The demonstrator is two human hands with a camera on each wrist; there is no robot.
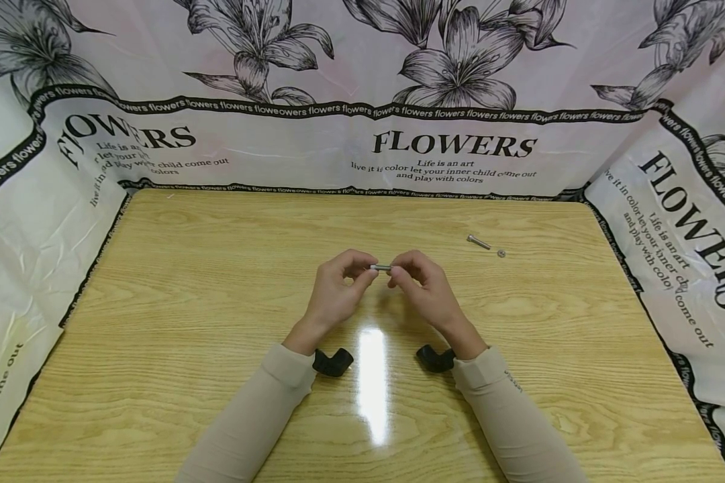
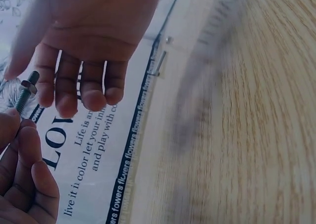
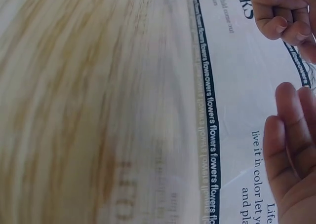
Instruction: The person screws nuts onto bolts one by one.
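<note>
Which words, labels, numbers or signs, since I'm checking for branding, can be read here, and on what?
"FLOWERS": printed sheet, repeated.
"Life is an art": same sheet, repeated.
"live it in color let your inner child come out and play with colors": same sheet.
"flowers": black bands, repeated.
Marks on the right sleeve: too small to read.
Held bolt: no readable text.

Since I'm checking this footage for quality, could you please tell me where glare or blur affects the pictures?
Head view: a white glare streak on the glossy table; left wrist view: a smeared reflection across it, while the bolt and nut look fairly crisp; right wrist view: table grain streaked and blurred, the cloth border clearer.
</note>
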